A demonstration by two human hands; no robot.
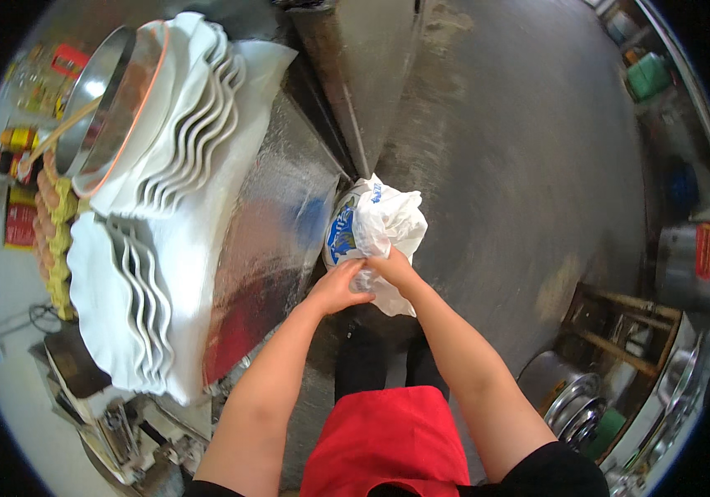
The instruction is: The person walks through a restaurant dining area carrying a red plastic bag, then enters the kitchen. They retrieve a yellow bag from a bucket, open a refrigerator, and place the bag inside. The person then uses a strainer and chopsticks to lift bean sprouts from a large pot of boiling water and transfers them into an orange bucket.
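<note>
A white plastic bag with blue printing stands low before me, by the corner of a metal counter. Its top is crumpled and bunched. My left hand is at the near side of the bag, thumb and fingers curved around a gathered part of the plastic. Against it, my right hand pinches the same bunched plastic, the fingertips partly hidden in its folds. The two hands nearly touch. What the bag contains cannot be seen.
Stacks of white wavy-edged dishes stand on the metal counter at left, beside a metal bowl and an egg tray. Metal pots and a wooden rack are at lower right.
</note>
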